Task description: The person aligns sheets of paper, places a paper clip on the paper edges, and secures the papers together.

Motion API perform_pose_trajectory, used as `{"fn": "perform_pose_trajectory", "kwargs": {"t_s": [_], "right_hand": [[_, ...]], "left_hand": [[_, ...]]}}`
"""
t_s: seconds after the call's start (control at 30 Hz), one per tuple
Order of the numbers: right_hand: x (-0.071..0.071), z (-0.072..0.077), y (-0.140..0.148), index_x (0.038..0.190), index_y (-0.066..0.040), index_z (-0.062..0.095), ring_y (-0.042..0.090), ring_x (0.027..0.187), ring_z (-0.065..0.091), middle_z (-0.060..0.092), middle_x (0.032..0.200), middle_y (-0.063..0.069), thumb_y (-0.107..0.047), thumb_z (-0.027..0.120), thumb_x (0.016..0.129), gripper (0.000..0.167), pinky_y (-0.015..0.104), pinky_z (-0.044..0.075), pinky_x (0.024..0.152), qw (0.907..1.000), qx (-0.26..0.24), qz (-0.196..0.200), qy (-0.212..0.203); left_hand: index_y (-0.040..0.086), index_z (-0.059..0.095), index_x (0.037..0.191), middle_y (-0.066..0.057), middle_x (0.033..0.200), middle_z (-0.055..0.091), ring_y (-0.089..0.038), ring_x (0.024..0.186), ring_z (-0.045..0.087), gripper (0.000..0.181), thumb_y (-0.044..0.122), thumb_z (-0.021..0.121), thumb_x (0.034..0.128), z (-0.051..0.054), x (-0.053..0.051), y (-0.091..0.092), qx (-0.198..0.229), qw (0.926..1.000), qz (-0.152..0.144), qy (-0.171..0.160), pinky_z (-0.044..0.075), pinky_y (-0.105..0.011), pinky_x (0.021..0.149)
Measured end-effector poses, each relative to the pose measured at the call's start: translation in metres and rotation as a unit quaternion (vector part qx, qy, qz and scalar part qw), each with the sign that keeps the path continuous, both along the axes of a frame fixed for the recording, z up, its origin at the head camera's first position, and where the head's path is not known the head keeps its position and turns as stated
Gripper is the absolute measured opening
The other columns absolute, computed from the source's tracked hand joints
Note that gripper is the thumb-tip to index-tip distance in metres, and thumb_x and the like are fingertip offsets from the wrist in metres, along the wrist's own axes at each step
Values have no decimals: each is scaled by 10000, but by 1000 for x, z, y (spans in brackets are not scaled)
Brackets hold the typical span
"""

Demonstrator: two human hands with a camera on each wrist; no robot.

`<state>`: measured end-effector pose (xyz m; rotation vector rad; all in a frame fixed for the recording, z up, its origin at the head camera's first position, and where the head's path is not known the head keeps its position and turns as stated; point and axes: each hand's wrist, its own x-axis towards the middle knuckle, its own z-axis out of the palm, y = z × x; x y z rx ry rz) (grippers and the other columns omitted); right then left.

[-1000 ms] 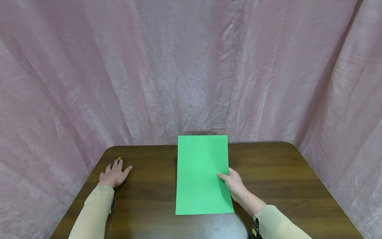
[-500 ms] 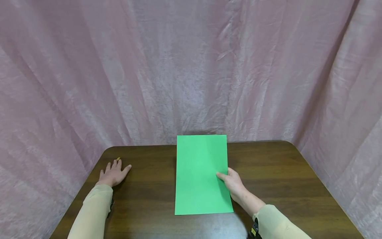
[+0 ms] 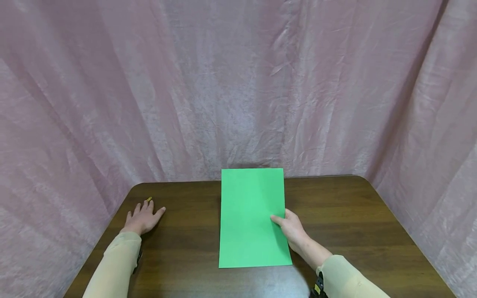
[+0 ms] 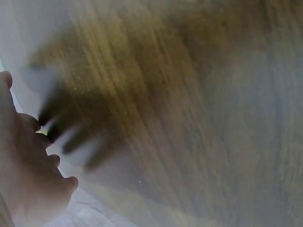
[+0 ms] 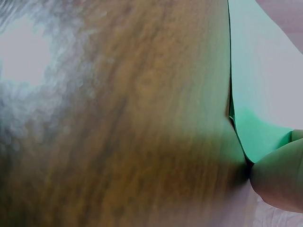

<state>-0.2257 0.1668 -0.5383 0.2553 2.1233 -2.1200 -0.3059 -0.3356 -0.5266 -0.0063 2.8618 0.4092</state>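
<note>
A plain green sheet of paper (image 3: 251,223) is at the middle of the table, its far edge overlapping the curtain in the head view. My right hand (image 3: 296,234) grips its right edge, thumb on top and the other fingers mostly hidden beneath. In the right wrist view the paper (image 5: 265,85) bends near the fingers (image 5: 281,175) that hold it. At the table's far left my left hand (image 3: 140,219) lies with fingers spread. Its fingertips meet a small yellow piece (image 3: 150,198), perhaps a paper clip, too small to be sure. In the left wrist view the left hand (image 4: 33,170) mostly hides that piece.
The brown wooden table (image 3: 182,240) has rounded far corners. Pink velvet curtain (image 3: 238,82) hangs right behind it and along both sides. A glossy reflection (image 5: 26,52) shows on the tabletop in the right wrist view.
</note>
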Motion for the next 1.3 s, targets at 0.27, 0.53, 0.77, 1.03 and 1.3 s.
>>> {"fn": "perform_pose_trajectory", "kwargs": {"t_s": [0.27,0.53,0.77,1.03,1.3], "right_hand": [[0,0,-1,1387,20,542,253,924,689,672,1181,168,-133,612,1036,390,415,579,767,10000,48,16,-8],[-1,0,-2,1427,26,509,252,955,682,647,1253,186,-135,602,1039,430,411,573,783,9999,107,43,-6],[-1,0,-2,1445,35,494,250,961,683,643,1263,190,-141,607,1036,460,414,573,781,9999,133,37,46],[1,1,-1,1445,20,500,265,974,687,643,1258,189,-138,606,1038,449,431,579,786,9999,108,63,73],[1,0,-1,1416,17,525,263,949,693,666,1206,175,-134,607,1037,416,424,581,771,10000,36,52,35]], "left_hand": [[-74,110,1599,-357,1626,27,-579,1471,-16,993,722,250,1022,-4,4,1,-85,9999,-124,10,-44,-763,1116],[-81,152,1594,-354,1626,78,-574,1474,34,952,686,265,1042,-6,9,5,-94,9995,-247,168,-12,-770,1116],[-77,184,1592,-348,1628,105,-570,1477,58,916,656,292,1054,-6,14,14,-122,9985,-455,264,10,-771,1117],[-41,235,1597,-316,1634,167,-539,1490,106,901,670,298,1048,-8,17,27,-172,9962,-716,460,24,-754,1134],[-27,262,1596,-286,1641,196,-512,1499,136,866,646,334,1055,-5,26,43,-211,9936,-982,524,37,-737,1149]]}}
